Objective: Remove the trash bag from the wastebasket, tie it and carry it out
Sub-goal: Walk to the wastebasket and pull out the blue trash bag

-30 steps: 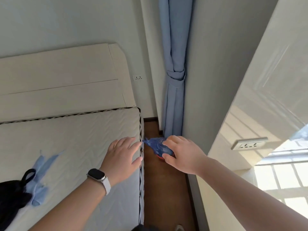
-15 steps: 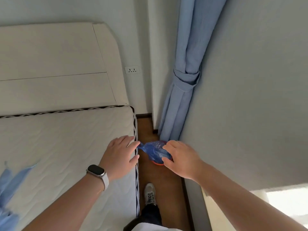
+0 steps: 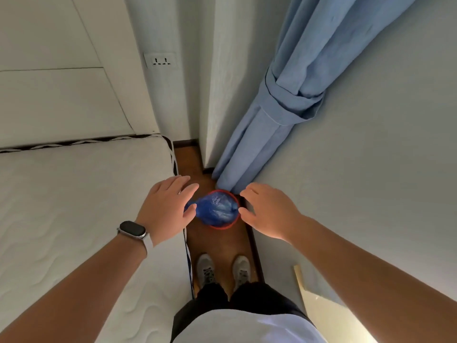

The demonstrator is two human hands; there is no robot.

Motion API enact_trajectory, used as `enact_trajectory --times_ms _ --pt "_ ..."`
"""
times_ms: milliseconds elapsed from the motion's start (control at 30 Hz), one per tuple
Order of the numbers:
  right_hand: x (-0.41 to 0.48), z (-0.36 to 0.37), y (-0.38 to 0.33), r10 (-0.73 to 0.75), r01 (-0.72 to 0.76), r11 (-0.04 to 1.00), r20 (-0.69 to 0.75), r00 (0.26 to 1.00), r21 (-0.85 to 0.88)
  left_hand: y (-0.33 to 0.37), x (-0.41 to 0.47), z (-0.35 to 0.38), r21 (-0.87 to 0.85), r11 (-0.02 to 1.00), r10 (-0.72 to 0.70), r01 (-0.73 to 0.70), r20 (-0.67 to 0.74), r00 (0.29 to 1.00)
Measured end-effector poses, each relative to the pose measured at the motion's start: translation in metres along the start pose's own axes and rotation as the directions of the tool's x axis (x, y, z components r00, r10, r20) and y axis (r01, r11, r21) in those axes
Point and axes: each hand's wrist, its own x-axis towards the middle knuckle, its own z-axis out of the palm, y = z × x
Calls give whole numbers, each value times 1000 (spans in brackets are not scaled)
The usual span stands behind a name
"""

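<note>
Now parted to either side of the wastebasket (image 3: pixel 223 226), left hand (image 3: pixel 166 209) grip pinching the trash bag (image 3: pixel 215 210) corner, right hand (image 3: pixel 268 214) wide, just beside the rim.

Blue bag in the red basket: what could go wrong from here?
The bag is pinched only by the left hand; the right hand is open beside the basket, so it may slip or tear. The basket, unheld in the narrow gap by the curtain, could lift or tip.

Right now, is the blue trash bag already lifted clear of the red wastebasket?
No, the blue trash bag sits inside the red wastebasket rim on the floor.
</note>
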Motion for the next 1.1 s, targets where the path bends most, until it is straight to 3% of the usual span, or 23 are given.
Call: enact_trajectory --times_ms 200,433,667,800,1000,1100 --pt "60 35 24 5 -8 997 48 999 71 -33 53 56 -11 1000 -25 25 73 997" --pt "137 146 52 -63 38 991 196 979 129 -66 96 173 -85 994 -49 74 271 961" --pt "211 242 85 -105 71 987 248 963 144 -74 127 276 -132 980 -97 149 339 936" --pt "231 302 93 -122 71 982 299 946 174 -75 147 323 15 989 -142 149 413 900" --pt "259 376 95 -146 68 971 345 927 227 -81 176 388 222 967 -235 122 602 763" --pt "270 404 88 -230 164 961 319 920 221 -85 175 418 274 959 -239 75 635 735"
